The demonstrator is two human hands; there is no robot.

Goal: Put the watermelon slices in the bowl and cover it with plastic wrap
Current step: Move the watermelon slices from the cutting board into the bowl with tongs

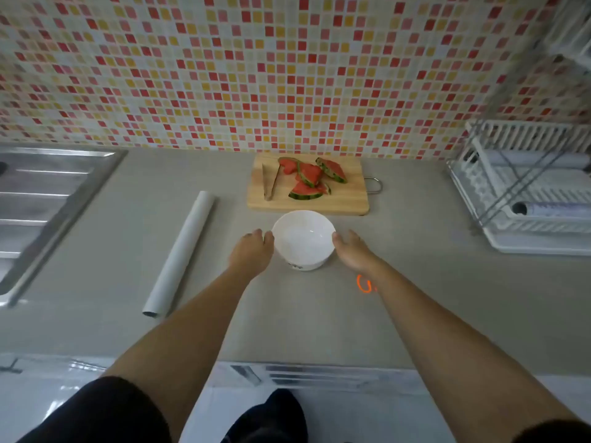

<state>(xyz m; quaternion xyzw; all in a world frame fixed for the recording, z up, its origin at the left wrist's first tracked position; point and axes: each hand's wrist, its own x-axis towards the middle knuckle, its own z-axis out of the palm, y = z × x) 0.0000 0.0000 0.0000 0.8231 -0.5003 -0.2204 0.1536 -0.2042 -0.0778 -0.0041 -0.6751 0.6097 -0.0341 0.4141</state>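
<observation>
Beside bowl [305,265]: left hand [252,252], right hand [351,251]

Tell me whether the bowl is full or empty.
Empty. The white bowl shows only its bare inside; the watermelon slices all lie on the cutting board behind it.

Open gap roll [179,254] to bowl [303,239], board [348,201] poss. touching

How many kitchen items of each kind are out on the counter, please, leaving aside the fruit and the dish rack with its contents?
White bowl: 1
Wooden cutting board: 1
Tongs: 1
Roll of plastic wrap: 1
Total: 4
</observation>
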